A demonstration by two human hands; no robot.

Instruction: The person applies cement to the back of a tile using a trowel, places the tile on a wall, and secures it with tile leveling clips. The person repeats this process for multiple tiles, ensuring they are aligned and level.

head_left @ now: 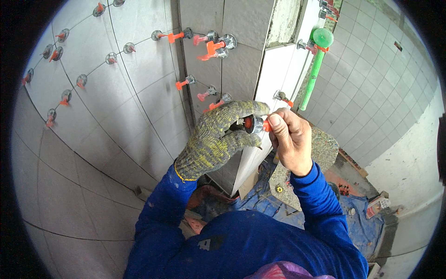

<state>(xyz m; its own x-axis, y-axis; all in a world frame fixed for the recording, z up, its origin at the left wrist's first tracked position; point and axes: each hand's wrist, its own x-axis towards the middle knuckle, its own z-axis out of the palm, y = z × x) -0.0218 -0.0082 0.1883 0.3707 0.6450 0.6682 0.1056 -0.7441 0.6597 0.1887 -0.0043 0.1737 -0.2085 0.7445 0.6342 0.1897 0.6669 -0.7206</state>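
My left hand [211, 139], in a grey and yellow knitted glove, curls its fingers and thumb around a tile leveler [255, 124] with a grey round cap. The bare right hand [293, 139] pinches the leveler's red-orange handle between thumb and fingers. Both hands are in front of the tiled corner, with the leveler between them. Just above the glove, more levelers [215, 104] with red handles stick out of the tile joints. Another leveler [284, 98] sits on the white-edged side of the corner, close above my right fingers.
Grey wall tiles [107, 88] on the left carry several levelers along their joints. A green tool with a round head [323, 38] hangs at the corner's far side. Below are a speckled stone slab [320, 149], a blue tarp [362, 223] and a small carton [377, 204].
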